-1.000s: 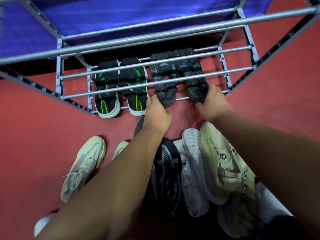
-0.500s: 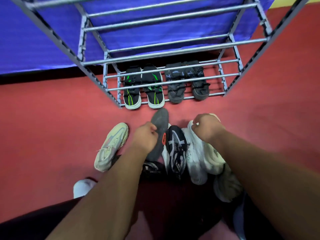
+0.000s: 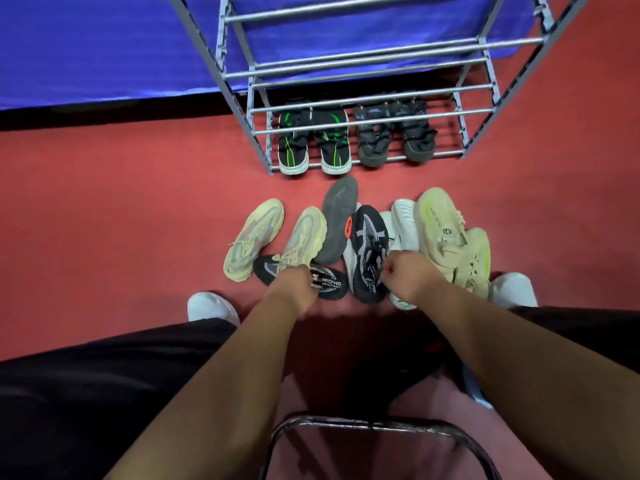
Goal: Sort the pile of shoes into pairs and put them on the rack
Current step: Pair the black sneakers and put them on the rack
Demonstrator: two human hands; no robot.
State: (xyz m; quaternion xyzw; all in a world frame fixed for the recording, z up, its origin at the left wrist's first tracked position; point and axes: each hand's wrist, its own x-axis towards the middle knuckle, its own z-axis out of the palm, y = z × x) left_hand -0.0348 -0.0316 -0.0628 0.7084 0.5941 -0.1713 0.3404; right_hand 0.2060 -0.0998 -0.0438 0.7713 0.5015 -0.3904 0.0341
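The metal shoe rack [image 3: 360, 122] stands ahead; its bottom shelf holds a black-and-green sandal pair [image 3: 313, 143] and a dark grey sandal pair [image 3: 396, 133]. The pile lies on the red floor before it: two beige sneakers [image 3: 254, 237], an upturned grey sole [image 3: 339, 216], an upright black-and-grey sneaker [image 3: 367, 237], a matching black shoe on its side [image 3: 329, 280], white shoes [image 3: 403, 220] and two cream sneakers [image 3: 440, 226]. My left hand [image 3: 291, 287] lies curled over the sideways black shoe, fingers hidden. My right hand [image 3: 405, 275] pinches the upright black sneaker's heel collar.
My feet in white shoes [image 3: 211, 306] flank the pile, black trousers over my knees. A dark metal chair frame [image 3: 374, 426] sits below my arms. Blue fabric [image 3: 104, 46] runs behind the rack. Red floor [image 3: 104, 202] stretches to the left.
Both hands have drawn back from the rack's bottom shelf, where they touched the grey sandals, down to the pile. The view has pulled away from the rack.
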